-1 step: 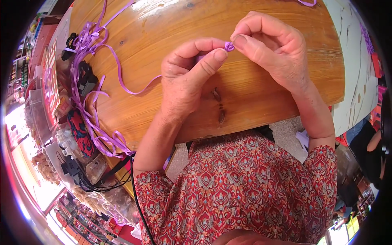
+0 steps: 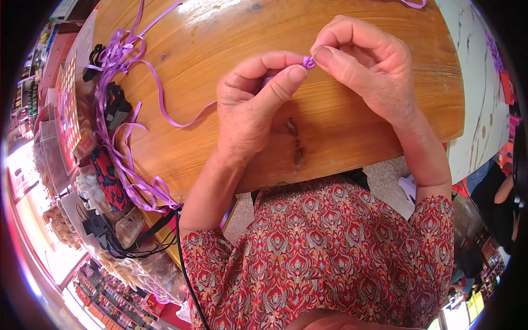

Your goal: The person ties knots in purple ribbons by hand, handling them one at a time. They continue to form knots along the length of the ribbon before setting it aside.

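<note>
A small knotted bit of purple ribbon [image 2: 309,62] shows between my two hands, above the wooden table. My left hand [image 2: 250,93] pinches it between thumb and forefinger. From the right, my right hand [image 2: 368,66] closes thumb and forefinger at the knot's edge; the ribbon end there is too small to make out. A long strand of purple ribbon [image 2: 160,94] runs from behind my left hand, across the table, to a loose tangle of ribbon [image 2: 118,55] at the left. What lies inside my left palm is mostly hidden.
The wooden table [image 2: 352,143] has a marbled white surface [image 2: 478,82] beyond its right edge. Along the left stand black clips [image 2: 116,104], a red-and-blue patterned pouch [image 2: 107,179], plastic bags and black cables [image 2: 132,250]. A person in dark clothes [image 2: 492,203] is at the far right.
</note>
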